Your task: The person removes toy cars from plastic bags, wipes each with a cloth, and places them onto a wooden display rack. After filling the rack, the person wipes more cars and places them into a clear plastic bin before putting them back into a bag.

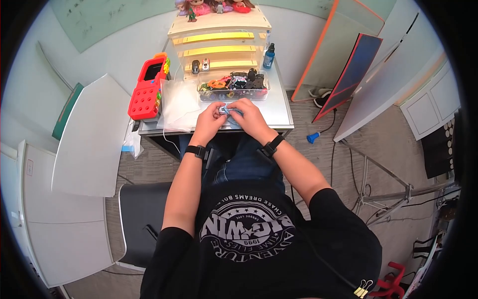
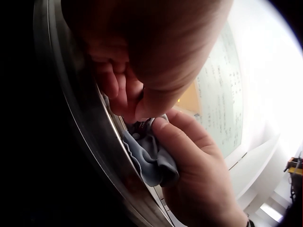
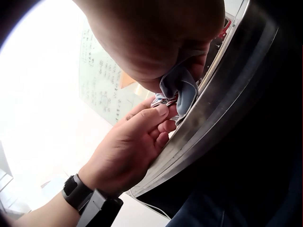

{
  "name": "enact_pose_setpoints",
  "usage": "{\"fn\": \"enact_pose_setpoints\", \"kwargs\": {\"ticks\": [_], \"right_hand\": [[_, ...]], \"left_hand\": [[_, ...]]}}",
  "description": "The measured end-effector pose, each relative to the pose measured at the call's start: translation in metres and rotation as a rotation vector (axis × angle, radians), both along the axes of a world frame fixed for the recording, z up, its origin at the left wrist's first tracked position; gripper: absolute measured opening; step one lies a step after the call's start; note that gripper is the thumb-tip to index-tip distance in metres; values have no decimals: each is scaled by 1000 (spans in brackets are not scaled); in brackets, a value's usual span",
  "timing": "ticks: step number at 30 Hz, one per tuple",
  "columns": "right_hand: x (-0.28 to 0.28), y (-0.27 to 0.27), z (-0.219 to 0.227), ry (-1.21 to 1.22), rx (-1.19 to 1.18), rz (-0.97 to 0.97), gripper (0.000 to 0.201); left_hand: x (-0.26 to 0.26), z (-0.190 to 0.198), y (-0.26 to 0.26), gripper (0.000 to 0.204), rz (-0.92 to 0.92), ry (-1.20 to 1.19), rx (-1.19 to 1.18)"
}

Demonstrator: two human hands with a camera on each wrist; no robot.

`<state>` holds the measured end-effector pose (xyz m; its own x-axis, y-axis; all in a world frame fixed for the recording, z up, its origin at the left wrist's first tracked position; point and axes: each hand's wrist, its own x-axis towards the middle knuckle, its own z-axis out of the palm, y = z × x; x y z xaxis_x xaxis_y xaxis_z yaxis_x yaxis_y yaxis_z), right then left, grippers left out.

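while left hand [image 1: 209,121] pinches an object [image 3: 163,101], right hand [image 1: 250,117] grips cloth [image 2: 150,163].

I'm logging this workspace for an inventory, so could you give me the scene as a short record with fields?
left hand: pinches a small item, partly hidden
right hand: grips a blue-grey cloth against the item
clear bin: filled with mixed small pieces, beyond the hands
rack: dolls on top, two toy cars at its lowest step
right of rack: blue bottle
left of bin: red toy case
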<state>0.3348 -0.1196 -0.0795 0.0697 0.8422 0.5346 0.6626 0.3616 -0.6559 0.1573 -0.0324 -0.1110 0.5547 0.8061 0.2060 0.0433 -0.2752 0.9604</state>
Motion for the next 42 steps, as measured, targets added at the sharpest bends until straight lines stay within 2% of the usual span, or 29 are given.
{"fn": "enact_pose_setpoints", "kwargs": {"ticks": [4, 7, 10, 14, 16, 20, 26, 31, 39, 41, 42], "right_hand": [[2, -2, 3, 7, -2, 31, 18], [14, 1, -7, -15, 4, -16, 18], [20, 2, -9, -14, -89, -92, 18], [3, 0, 1, -5, -65, -36, 19], [-10, -1, 11, 7, -48, -1, 19], [-5, 0, 4, -5, -31, 12, 18], [13, -3, -9, -28, -54, -67, 18], [-11, -5, 10, 3, 12, 15, 19], [13, 1, -15, 126, -33, -123, 18], [16, 0, -14, 323, -223, -55, 25], [18, 2, -16, 326, -222, -58, 25]], "left_hand": [[0, -3, 2, 36, -35, 32, -35], [0, -1, 0, 35, -11, -16, -58], [2, 0, -3, 33, -15, -56, -77], [3, -1, -2, 32, -15, -63, -64], [1, 2, -4, 32, 11, 11, -31], [0, -3, -1, 33, -1, -3, -46], [0, -1, -1, 37, -14, -20, -26], [-4, -1, 2, 38, -70, -128, -185], [-8, 7, 2, 37, -90, -164, -244], [-7, 6, 1, 36, -104, -172, -252], [-7, 6, 1, 37, -116, -186, -260]]}}
